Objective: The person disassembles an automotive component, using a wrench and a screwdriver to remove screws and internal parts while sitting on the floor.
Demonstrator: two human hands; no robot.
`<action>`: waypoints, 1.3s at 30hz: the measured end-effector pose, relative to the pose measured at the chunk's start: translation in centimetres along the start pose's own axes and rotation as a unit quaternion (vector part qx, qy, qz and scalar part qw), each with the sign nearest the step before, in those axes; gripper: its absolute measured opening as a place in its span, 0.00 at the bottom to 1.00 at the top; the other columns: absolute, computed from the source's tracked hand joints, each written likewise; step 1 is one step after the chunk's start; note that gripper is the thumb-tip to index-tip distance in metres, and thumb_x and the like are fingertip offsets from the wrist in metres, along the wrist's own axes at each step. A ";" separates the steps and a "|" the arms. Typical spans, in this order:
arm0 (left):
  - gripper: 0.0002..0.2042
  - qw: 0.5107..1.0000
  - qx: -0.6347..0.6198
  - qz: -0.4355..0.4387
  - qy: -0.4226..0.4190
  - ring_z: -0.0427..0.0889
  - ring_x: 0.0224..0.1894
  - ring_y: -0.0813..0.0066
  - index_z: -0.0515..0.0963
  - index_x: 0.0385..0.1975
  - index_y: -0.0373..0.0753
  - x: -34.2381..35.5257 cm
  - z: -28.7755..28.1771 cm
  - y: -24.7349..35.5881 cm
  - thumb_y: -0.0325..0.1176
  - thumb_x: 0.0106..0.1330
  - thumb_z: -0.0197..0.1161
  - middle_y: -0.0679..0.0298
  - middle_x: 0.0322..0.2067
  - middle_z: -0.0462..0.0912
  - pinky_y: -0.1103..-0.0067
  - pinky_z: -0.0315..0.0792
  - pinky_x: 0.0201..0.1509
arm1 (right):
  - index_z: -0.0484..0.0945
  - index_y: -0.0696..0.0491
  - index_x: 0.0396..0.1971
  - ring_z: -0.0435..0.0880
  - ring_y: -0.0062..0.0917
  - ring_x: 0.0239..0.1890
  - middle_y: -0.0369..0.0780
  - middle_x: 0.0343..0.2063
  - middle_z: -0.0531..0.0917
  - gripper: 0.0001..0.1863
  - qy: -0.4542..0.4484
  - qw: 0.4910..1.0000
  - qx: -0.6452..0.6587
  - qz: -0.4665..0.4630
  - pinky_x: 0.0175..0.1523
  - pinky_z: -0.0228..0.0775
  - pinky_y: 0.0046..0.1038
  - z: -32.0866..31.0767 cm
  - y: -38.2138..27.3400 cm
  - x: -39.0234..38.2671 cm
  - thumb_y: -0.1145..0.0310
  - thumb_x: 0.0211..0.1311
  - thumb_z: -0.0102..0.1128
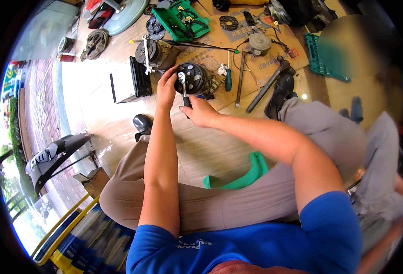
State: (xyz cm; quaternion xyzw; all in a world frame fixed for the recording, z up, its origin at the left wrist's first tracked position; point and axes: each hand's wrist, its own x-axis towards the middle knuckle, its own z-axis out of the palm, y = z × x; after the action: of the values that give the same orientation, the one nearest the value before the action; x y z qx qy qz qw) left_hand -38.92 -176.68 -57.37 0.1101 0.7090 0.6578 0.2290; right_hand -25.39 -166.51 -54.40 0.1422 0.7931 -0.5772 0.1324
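A round-faced car air-conditioning compressor (195, 83) sits on the floor in front of me, its dark clutch plate turned upward. My left hand (166, 87) grips the left rim of that plate, with the fingers along its edge. A ratchet wrench (186, 97) has its head on the plate near the centre, and my right hand (201, 112) is closed round its black handle. Whatever sits under the ratchet head is hidden. Just left of and beyond it stands a second, similar compressor (163, 56), with a combination wrench (146, 55) lying across its side.
A screwdriver (228, 79), a metal bar (240, 78) and a hammer (270, 86) lie to the right. Farther off are an open green toolbox (183, 23) and flattened cardboard (297, 50). A green plastic stool (242, 180) shows below me. Another person's leg (380, 155) is at right.
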 end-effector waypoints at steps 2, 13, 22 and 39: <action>0.17 0.998 0.056 0.004 0.017 0.76 0.54 0.75 0.76 0.56 0.31 -0.1 -0.4 0.1 0.27 0.70 0.52 0.61 0.51 0.81 0.80 0.66 0.60 | 0.71 0.66 0.41 0.80 0.53 0.45 0.59 0.36 0.82 0.26 -0.010 1.000 -0.018 -0.017 0.51 0.71 0.45 -0.4 0.5 0.4 0.55 0.61 0.61; 0.17 0.999 -0.013 -0.039 -0.012 0.64 0.68 0.69 0.73 0.59 0.32 -1.1 -0.6 -1.1 0.31 0.75 0.48 0.56 0.63 0.71 0.76 0.53 0.71 | 0.61 0.63 0.38 0.84 0.32 0.20 0.45 0.25 0.78 0.16 -0.078 0.953 0.281 0.089 0.18 0.77 0.31 -0.8 -1.4 -0.5 0.66 0.70 0.54; 0.27 0.994 0.100 -0.004 -0.054 0.73 0.62 0.72 0.68 0.65 0.37 -0.1 -1.2 -3.4 0.19 0.63 0.52 0.60 0.62 0.74 0.79 0.63 0.65 | 0.63 0.62 0.38 0.82 0.28 0.18 0.44 0.25 0.78 0.15 -0.084 0.962 0.254 0.054 0.16 0.75 0.29 -0.9 -2.6 -0.3 0.64 0.70 0.53; 0.13 0.981 0.194 0.027 -0.016 0.77 0.59 0.66 0.81 0.45 0.31 0.9 -1.1 -2.0 0.24 0.62 0.56 0.59 0.60 0.77 0.77 0.66 0.62 | 0.85 0.60 0.35 0.84 0.30 0.28 0.45 0.25 0.86 0.20 0.067 0.992 0.104 0.031 0.38 0.74 0.33 -7.6 2.2 1.2 0.56 0.62 0.57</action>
State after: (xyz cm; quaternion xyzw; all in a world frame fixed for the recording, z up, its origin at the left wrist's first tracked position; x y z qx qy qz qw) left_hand -39.93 -177.47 -59.49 0.1819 0.8162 0.5119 0.1965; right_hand -26.03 -158.58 -54.51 0.2183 0.7312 -0.6411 0.0814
